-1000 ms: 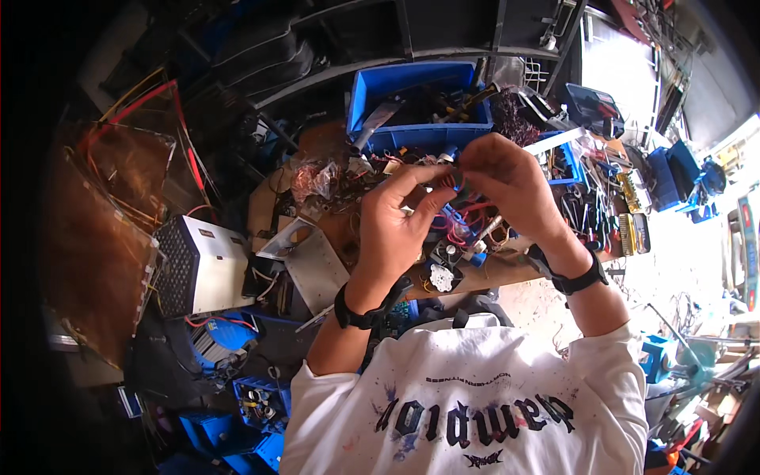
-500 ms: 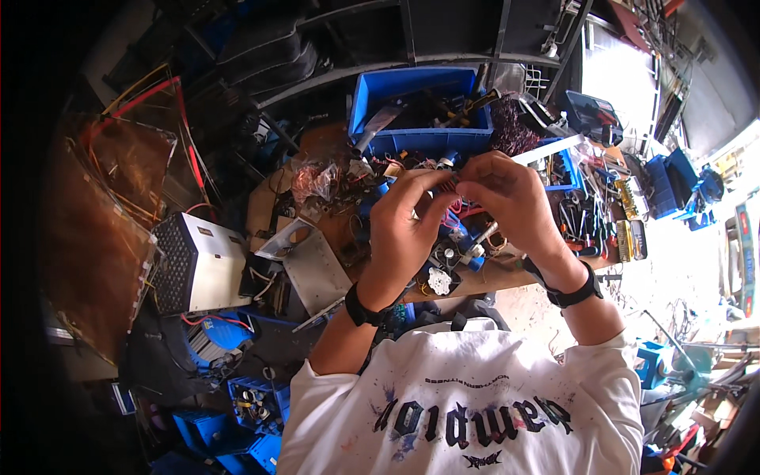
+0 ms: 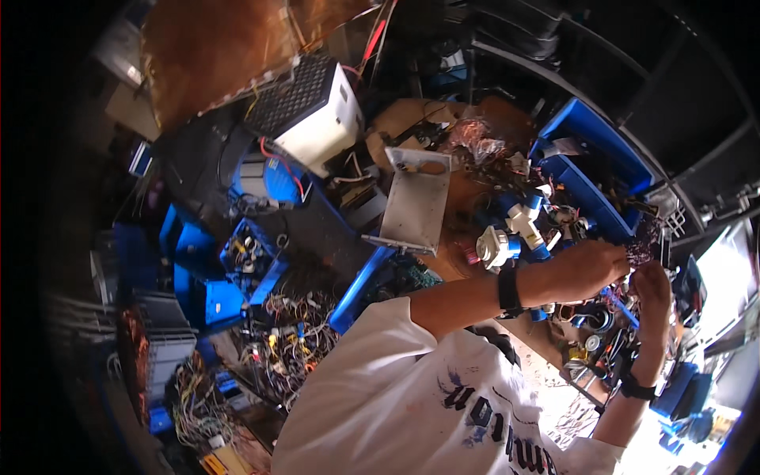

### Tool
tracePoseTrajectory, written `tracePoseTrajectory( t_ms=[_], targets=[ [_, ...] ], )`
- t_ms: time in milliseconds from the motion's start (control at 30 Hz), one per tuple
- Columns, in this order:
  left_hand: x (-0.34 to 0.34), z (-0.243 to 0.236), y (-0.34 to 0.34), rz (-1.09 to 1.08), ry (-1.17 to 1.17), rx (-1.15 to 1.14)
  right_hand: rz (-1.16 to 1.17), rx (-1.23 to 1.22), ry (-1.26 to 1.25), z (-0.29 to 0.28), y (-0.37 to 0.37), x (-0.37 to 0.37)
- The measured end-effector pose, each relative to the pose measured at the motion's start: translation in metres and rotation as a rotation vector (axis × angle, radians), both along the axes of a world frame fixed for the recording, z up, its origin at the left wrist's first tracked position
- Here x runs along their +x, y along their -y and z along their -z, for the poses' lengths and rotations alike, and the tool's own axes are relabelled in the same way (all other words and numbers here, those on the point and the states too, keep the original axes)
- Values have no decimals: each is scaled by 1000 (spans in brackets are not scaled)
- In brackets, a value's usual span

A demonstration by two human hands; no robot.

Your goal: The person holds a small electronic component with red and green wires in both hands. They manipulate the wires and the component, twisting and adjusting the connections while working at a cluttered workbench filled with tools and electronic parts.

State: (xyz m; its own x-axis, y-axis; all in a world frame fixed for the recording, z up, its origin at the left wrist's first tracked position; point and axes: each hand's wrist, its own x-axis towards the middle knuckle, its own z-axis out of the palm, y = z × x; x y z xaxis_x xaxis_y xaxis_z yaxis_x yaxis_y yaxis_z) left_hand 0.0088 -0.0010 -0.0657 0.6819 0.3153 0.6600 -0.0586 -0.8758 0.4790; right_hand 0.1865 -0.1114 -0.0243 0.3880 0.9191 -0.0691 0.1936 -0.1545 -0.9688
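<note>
My left hand [image 3: 595,265] is at the right of the picture, over the workbench, with its fingers curled in. Right beside it, almost fingertip to fingertip, is my right hand [image 3: 651,283], also closed. What they pinch is too small and covered by the fingers to make out. Black bands circle both wrists. Below and left of the hands lie white-and-blue plastic fittings [image 3: 524,226], with a white round-faced part [image 3: 494,247] among them. Small electrical parts and wires spread around and under the hands.
Behind the hands stands a long blue bin [image 3: 584,188]. A bent grey metal panel [image 3: 415,204] sits left on the bench, beyond it a white box [image 3: 323,131] with a dark perforated side. Tangled wires [image 3: 297,336] and small blue bins [image 3: 224,301] are at lower left.
The view has swung left and tilted, so the bench and both hands now appear further right. Lower-left bins and wire heaps show more. The hands stay close together; reddish wires seen between them earlier are hidden now.
</note>
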Motion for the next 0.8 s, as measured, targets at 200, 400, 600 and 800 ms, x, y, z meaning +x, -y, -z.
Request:
tracePoseTrajectory(
  t_ms=[200, 400, 600, 800],
  targets=[
    [-16, -3, 8, 20, -9, -76, -232, -92, -391, -6, -10, 15],
    [-11, -1, 27, 64, 141, -325, -466, 44, -354, 1, -16, 53],
    [-6, -13, 55, 16, 203, -499, -510, 70, -512, -6, -7, 64],
    [9, -3, 89, -37, 218, -577, -607, 116, 345, 2, -5, 108]
  ],
)
